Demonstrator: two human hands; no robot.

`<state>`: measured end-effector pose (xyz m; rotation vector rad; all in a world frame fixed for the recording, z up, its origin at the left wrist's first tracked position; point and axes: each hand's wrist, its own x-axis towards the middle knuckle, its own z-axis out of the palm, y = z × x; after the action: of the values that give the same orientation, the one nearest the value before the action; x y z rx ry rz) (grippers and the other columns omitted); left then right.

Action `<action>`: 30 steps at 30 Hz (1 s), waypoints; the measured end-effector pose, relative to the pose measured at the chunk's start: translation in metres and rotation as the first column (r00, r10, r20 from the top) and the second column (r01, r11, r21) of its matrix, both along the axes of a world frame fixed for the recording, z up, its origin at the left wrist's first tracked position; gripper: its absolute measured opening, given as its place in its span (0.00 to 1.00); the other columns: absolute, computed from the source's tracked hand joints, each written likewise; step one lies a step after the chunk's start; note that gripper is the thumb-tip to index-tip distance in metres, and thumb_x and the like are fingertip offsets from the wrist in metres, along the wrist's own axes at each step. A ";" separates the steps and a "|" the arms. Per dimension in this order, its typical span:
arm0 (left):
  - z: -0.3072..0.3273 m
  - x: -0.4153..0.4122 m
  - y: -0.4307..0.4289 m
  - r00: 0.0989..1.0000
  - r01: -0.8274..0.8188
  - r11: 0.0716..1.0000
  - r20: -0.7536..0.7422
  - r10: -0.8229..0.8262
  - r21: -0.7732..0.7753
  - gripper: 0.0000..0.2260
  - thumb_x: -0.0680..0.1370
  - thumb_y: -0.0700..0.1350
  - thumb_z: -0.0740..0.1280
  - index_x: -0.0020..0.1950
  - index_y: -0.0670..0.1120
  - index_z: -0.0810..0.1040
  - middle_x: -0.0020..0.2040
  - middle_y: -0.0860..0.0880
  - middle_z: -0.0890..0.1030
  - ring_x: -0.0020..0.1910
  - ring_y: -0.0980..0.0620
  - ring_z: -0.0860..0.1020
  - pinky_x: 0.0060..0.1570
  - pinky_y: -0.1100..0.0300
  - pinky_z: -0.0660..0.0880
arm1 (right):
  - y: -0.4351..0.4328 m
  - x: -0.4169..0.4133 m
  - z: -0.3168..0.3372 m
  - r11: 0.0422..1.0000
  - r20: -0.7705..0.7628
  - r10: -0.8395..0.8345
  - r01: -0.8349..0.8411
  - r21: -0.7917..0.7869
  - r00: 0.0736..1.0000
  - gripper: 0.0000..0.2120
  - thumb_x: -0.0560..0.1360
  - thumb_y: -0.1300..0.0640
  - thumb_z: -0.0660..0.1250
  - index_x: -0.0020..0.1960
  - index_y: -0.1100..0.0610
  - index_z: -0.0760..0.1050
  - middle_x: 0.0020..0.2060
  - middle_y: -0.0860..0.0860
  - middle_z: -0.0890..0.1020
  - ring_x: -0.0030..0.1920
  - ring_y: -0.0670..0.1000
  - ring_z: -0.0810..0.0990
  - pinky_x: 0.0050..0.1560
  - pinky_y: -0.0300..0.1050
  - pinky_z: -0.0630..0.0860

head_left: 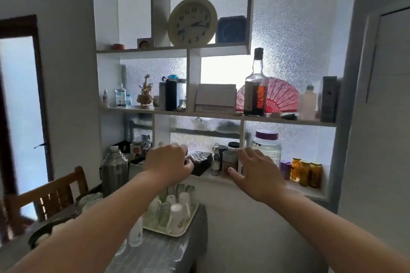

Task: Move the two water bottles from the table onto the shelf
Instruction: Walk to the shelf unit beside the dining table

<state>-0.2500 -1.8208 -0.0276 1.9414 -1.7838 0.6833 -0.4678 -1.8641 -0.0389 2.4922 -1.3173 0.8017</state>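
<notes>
Both hands reach up toward the lowest shelf [213, 178] at mid-frame: the left hand [169, 163] is curled, whether around anything I cannot tell; the right hand [258, 173] is spread and empty. Two clear water bottles [135, 234] stand upright on the counter [155, 255], low in the frame beneath the left forearm, so the left is nearer.

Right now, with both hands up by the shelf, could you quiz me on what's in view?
1. True or false: the right hand is open, fingers spread.
2. Where is the clear water bottle? A: on the table beside the tray of cups. B: on the middle shelf. C: in the left hand.
3. Fill in: next to the tall glass bottle stands a red ___.
Key: 1 true; 2 A; 3 fan.
</notes>
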 end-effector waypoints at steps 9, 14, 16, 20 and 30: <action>-0.026 0.068 -0.073 0.959 -0.257 0.962 -0.098 0.266 0.096 0.10 0.76 0.54 0.62 0.49 0.49 0.77 0.45 0.50 0.80 0.42 0.51 0.77 0.36 0.58 0.68 | -0.132 0.078 -0.019 0.967 -0.036 0.252 -0.251 0.038 0.967 0.25 0.78 0.43 0.58 0.71 0.53 0.64 0.66 0.52 0.73 0.66 0.55 0.70 0.65 0.52 0.67; -0.026 0.098 -0.106 0.880 -0.448 0.887 -0.122 0.460 0.113 0.09 0.74 0.54 0.62 0.47 0.50 0.77 0.48 0.49 0.81 0.46 0.48 0.77 0.41 0.56 0.68 | -0.195 0.124 -0.025 0.914 -0.071 0.403 -0.398 0.079 0.912 0.26 0.78 0.42 0.58 0.71 0.52 0.62 0.67 0.51 0.72 0.66 0.54 0.70 0.65 0.52 0.68; -0.025 0.106 -0.112 0.853 -0.496 0.862 -0.128 0.507 0.108 0.09 0.74 0.53 0.62 0.48 0.50 0.77 0.48 0.49 0.81 0.45 0.48 0.78 0.40 0.56 0.69 | -0.214 0.142 -0.027 0.889 -0.089 0.456 -0.450 0.087 0.885 0.26 0.78 0.42 0.58 0.72 0.53 0.62 0.67 0.52 0.72 0.66 0.54 0.70 0.65 0.52 0.68; -0.042 0.120 -0.113 0.788 -0.580 0.805 -0.165 0.594 0.127 0.09 0.75 0.53 0.62 0.47 0.49 0.76 0.43 0.50 0.79 0.40 0.50 0.77 0.42 0.55 0.75 | -0.238 0.179 -0.036 0.825 -0.095 0.564 -0.553 0.115 0.821 0.25 0.78 0.43 0.57 0.71 0.53 0.63 0.67 0.53 0.72 0.66 0.55 0.70 0.65 0.52 0.68; -0.101 0.167 -0.096 0.629 -0.697 0.648 -0.173 0.758 0.307 0.08 0.77 0.52 0.60 0.47 0.49 0.75 0.44 0.51 0.79 0.39 0.53 0.75 0.29 0.61 0.62 | -0.254 0.267 -0.094 0.693 -0.080 0.712 -0.680 0.239 0.697 0.25 0.78 0.43 0.58 0.71 0.51 0.63 0.67 0.51 0.72 0.67 0.54 0.70 0.65 0.53 0.69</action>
<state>-0.0830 -1.9168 -0.1290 2.7772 -0.8468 0.3999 -0.2011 -2.1179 -0.1334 3.1740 -0.3427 0.5717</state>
